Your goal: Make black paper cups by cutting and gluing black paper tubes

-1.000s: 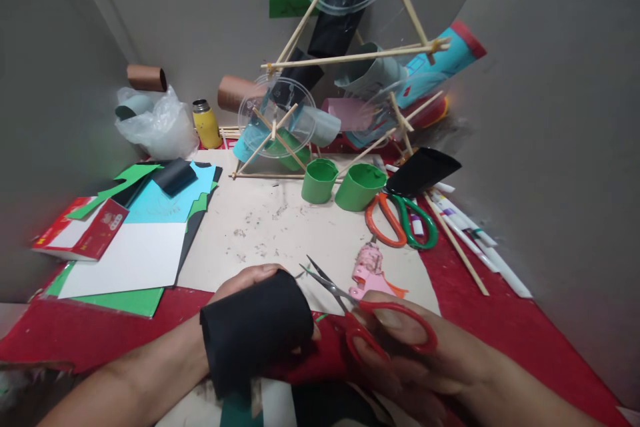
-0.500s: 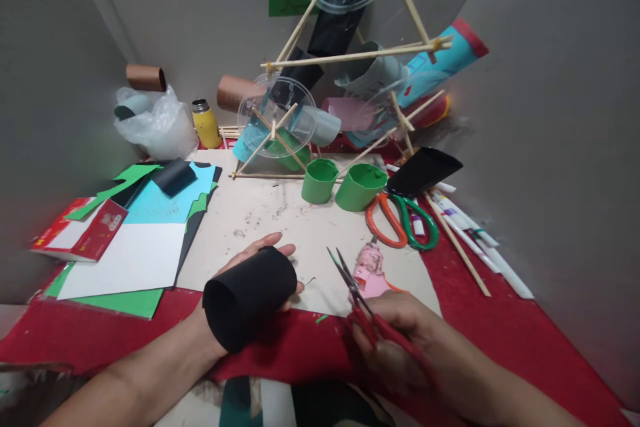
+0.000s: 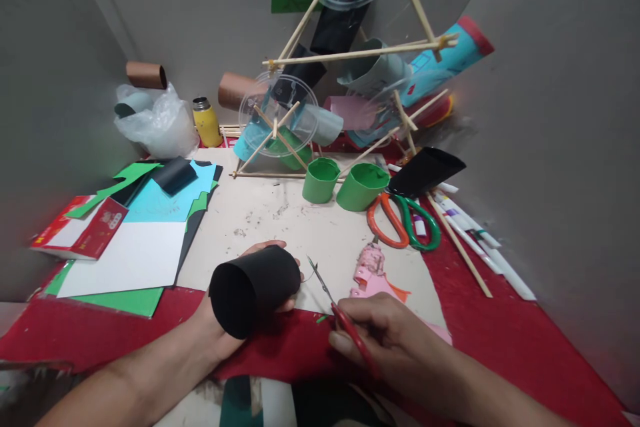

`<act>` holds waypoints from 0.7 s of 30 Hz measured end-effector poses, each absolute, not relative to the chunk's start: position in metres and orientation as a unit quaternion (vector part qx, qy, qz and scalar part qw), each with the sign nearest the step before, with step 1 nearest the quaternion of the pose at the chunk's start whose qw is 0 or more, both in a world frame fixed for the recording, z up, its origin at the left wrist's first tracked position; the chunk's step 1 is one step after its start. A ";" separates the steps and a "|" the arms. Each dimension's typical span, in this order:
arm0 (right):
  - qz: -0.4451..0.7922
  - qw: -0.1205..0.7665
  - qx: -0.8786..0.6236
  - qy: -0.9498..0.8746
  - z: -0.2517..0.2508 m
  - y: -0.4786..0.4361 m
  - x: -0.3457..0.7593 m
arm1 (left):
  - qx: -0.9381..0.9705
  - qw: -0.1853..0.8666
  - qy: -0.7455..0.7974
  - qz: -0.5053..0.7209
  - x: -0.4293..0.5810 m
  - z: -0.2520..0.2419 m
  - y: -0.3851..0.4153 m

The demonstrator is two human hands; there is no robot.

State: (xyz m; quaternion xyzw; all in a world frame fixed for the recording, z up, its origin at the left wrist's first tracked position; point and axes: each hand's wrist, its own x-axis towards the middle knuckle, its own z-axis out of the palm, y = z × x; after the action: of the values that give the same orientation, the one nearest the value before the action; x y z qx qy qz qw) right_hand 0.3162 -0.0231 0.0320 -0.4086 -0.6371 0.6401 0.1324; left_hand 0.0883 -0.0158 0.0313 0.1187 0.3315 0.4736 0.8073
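My left hand [image 3: 220, 330] grips a black paper tube [image 3: 255, 288], held on its side with the open end toward me, above the near edge of a beige board [image 3: 280, 227]. My right hand [image 3: 387, 337] is closed on small red-handled scissors [image 3: 345, 320]. Their blades point up and left, with the tips close to the tube's far end. A pink glue gun [image 3: 370, 263] lies just beyond my right hand.
Two green paper cups [image 3: 345, 183], larger orange-and-green scissors [image 3: 403, 220] and a black paper cone [image 3: 425, 170] sit further back. A stick frame with clear discs and paper tubes [image 3: 350, 53] stands behind. Coloured sheets [image 3: 145, 233] lie left; glue sticks [image 3: 470, 233] right.
My left hand turned the black tube so its open end faces me. My right hand swung the scissors from blades open and level to nearly shut, tips by the tube.
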 end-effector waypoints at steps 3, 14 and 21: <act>0.636 0.140 -0.408 -0.640 0.031 -0.022 0.315 | 0.110 0.821 0.329 0.454 0.090 0.038 -0.016; 0.606 0.113 -0.421 -0.665 0.021 -0.023 0.320 | 0.074 0.843 0.293 0.445 0.093 0.014 -0.019; 0.600 0.101 -0.424 -0.671 0.019 -0.022 0.320 | 0.091 0.841 0.302 0.440 0.094 0.013 -0.020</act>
State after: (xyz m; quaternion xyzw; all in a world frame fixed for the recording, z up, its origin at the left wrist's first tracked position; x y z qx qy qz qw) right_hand 0.3201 -0.0221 0.0190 -0.4239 -0.6709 0.6000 0.1009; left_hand 0.0939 -0.0202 0.0134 0.0908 0.3019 0.4403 0.8406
